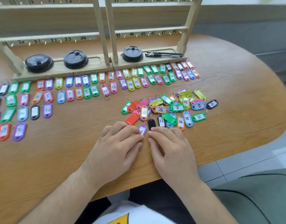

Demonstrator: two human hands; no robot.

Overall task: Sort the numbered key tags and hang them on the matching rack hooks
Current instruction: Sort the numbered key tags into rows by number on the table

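We count two wooden racks [99, 38], three black lids [75, 59], two black pens [163, 54], one table [236, 81] and two hands, the left hand [116, 147] and the right hand [171, 147]. Key tags [86, 92]: dozens laid out in rows, plus one loose pile [177, 107]; overlap there prevents our exact tally.

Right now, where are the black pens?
In the head view, the black pens lie on the right rack's base, just right of a black lid.

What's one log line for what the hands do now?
left hand: touches purple plastic key tag | right hand: touches black plastic key tag | tag pile: beyond hands
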